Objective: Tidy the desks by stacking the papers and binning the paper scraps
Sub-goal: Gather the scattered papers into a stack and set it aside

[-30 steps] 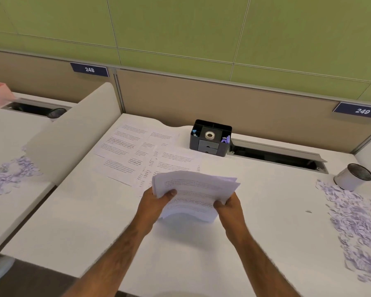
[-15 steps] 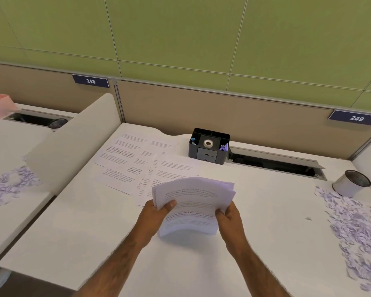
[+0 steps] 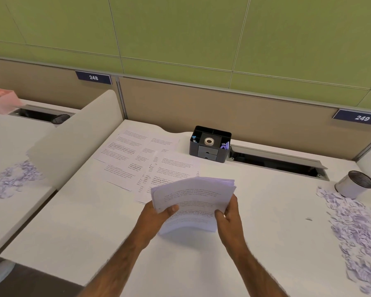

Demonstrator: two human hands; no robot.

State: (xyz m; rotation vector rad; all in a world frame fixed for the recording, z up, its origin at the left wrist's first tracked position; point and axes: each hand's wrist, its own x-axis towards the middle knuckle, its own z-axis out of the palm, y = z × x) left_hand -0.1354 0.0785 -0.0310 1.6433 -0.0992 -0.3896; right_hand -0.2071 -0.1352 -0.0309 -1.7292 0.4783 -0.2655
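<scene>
The left hand (image 3: 156, 217) and right hand (image 3: 229, 217) are clamped on the bent stack of papers (image 3: 193, 202), so loose grips could spill pages onto the tabletop (image 3: 266, 211).

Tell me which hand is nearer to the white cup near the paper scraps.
Right. The right hand grips the paper stack's edge facing the white cup; the left hand grips the opposite edge.

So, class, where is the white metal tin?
The white metal tin stands at the desk's far right, beside the purple paper scraps, under sign 249.
</scene>
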